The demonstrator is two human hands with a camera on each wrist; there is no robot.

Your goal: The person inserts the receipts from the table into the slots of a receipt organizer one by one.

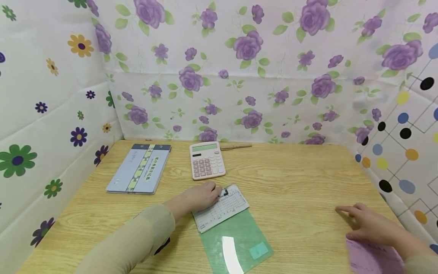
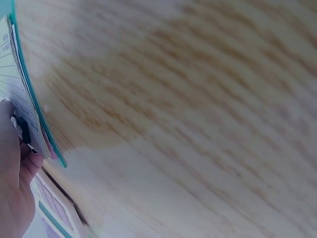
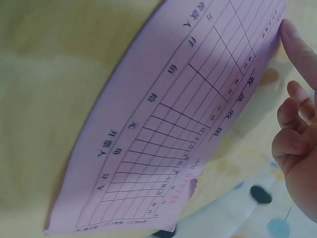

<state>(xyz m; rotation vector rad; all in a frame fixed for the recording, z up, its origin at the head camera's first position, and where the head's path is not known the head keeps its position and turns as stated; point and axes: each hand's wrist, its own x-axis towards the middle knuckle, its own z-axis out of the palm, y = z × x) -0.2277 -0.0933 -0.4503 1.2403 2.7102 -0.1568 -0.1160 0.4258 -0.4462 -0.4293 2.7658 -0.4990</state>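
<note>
In the head view my left hand (image 1: pixel 202 196) reaches to a stack of printed white slips (image 1: pixel 222 209) on a translucent green folder (image 1: pixel 236 239). Its thumb and fingers pinch a black binder clip (image 1: pixel 223 193) at the stack's far edge; the left wrist view shows the clip (image 2: pixel 23 130) beside the fingertips. Far to the right, my right hand (image 1: pixel 371 226) has its index finger stretched out and its thumb touching the corner of a pink receipt slip (image 1: pixel 371 258). The slip (image 3: pixel 163 114) looks bowed in the right wrist view, the other fingers loosely bent apart from it.
A blue-grey account book (image 1: pixel 140 169) lies at the left of the wooden table (image 1: pixel 294 182). Beyond the stack is a pink and white calculator (image 1: pixel 207 160), with a thin brown pen (image 1: pixel 236 147) behind it. Patterned cloth walls (image 1: pixel 222 76) border the table at the back and sides.
</note>
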